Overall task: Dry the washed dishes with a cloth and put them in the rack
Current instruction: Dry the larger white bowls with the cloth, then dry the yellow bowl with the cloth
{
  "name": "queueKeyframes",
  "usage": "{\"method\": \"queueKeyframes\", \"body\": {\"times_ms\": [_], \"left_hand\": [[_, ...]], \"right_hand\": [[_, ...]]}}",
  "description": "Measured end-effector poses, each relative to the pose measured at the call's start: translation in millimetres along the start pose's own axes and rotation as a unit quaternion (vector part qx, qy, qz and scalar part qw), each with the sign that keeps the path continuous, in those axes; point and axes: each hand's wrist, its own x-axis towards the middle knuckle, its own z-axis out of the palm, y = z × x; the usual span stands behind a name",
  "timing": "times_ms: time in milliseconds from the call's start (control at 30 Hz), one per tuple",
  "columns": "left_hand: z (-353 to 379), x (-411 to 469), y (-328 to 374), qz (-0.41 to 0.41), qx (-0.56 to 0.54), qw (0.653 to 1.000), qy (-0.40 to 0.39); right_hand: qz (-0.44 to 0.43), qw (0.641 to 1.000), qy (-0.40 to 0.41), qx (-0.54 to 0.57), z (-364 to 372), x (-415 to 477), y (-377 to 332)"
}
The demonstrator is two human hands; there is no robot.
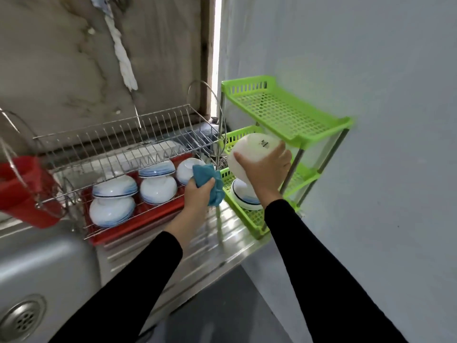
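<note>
My right hand [268, 169] grips a white bowl [249, 152] turned bottom-up and tilted, held in front of the green plastic rack [291, 115] at its middle tier. Below it, a stack of white bowls with a blue rim [243, 195] sits upside down on the green rack's lowest tier. My left hand [197, 196] clutches a bunched blue cloth [210, 181] just left of the bowl, apart from it. Several white-and-blue bowls [158, 188] lie upside down in the steel wire dish rack [118, 137] over a red drip tray [138, 224].
A steel sink [37, 268] with a drain sits at the lower left, its ribbed draining board [210, 238] under both racks. A red plastic holder [22, 189] hangs on the wire rack's left end. A grey wall stands close on the right.
</note>
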Motion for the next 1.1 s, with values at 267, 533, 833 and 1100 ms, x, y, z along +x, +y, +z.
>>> {"method": "queueKeyframes", "body": {"times_ms": [267, 533, 833, 1100], "left_hand": [[-5.8, -0.9, -2.6, 0.018, 0.029, 0.999, 0.034], [-29.5, -16.8, -13.2, 0.041, 0.018, 0.993, 0.11], [-98.1, -52.4, -21.5, 0.05, 0.054, 0.974, 0.216], [-211.0, -132.6, -24.7, 0.049, 0.06, 0.945, 0.319]], "right_hand": [[0.006, 0.995, 0.008, -0.096, 8.9, 28.9, 9.5], [-0.273, 0.96, 0.059, -0.015, 36.6, -37.8, 18.8], [-0.388, 0.891, -0.218, -0.089, 71.3, -92.9, 18.3], [-0.417, 0.758, -0.467, -0.181, 104.2, -198.7, -30.5]]}}
